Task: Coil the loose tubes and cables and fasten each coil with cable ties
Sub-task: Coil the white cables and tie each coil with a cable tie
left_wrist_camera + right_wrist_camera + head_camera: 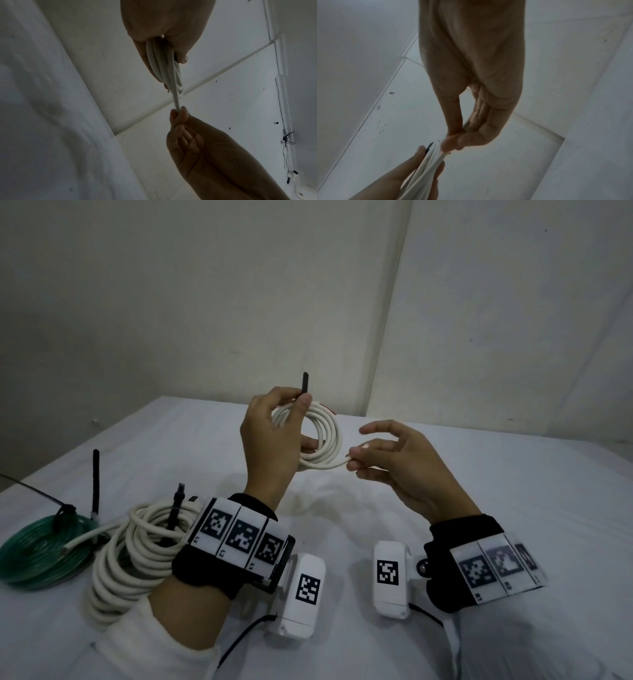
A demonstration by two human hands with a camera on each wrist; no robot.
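Note:
My left hand (274, 433) grips a small coil of white cable (325, 436) raised above the bed, its fingers through the ring. A black cable tie (305, 383) sticks up from under the left thumb. My right hand (363, 453) pinches the cable's loose end (344, 463) between thumb and fingertips, just right of the coil. The left wrist view shows the coil (164, 66) edge-on, with its end running down into the right hand's pinch (178, 112). In the right wrist view the same pinch (448, 144) sits above the coil (426, 166) and the tie's tip (429, 146).
On the white sheet (479, 491) at the left lie a green tube coil (41, 549) and a larger white cable coil (137, 556), each bound with black ties. A white wall stands close behind the bed.

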